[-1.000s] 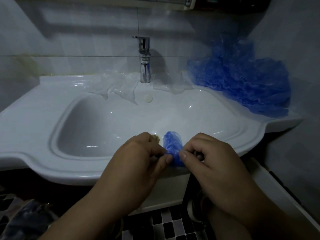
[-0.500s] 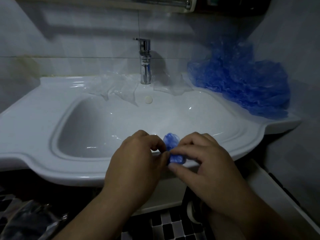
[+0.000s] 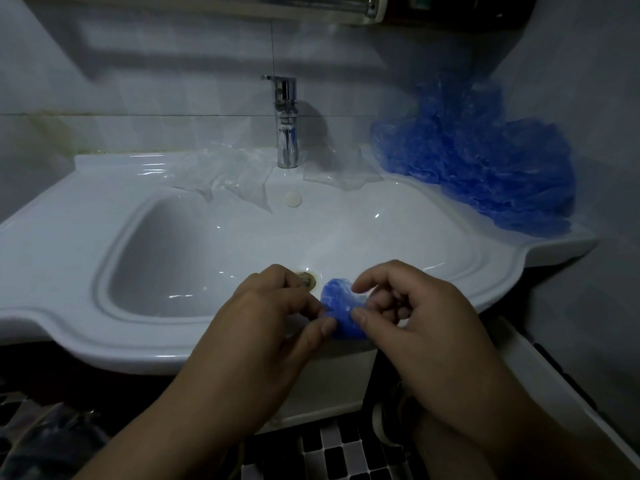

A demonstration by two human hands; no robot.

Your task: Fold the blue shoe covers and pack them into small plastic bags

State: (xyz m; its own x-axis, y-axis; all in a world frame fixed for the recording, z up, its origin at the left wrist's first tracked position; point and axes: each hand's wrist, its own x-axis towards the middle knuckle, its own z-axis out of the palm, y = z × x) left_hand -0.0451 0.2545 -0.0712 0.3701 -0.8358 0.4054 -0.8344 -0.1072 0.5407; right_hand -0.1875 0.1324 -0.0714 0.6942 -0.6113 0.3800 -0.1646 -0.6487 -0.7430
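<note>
Pinching the seemingly wadded shoe cover [image 3: 341, 308], left hand [image 3: 263, 327] and right hand [image 3: 422, 327] overhang sink [image 3: 104, 202].

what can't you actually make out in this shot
Head view only.
Shoe cover: its lower part sits behind the left hand and right hand pinching it; fold count unclear.
Clear bags: overlapping and see-through; number unclear.
Drain: partly behind left knuckles.
Bottom-left object: dark, cut by edge.

Both forearms reach forward, hands nearly touching. The left hand [image 3: 273, 306] pinches a blue shoe cover [image 3: 342, 304] with thumb and curled fingers. The right hand [image 3: 415, 317] pinches its other side, forefinger arched.
</note>
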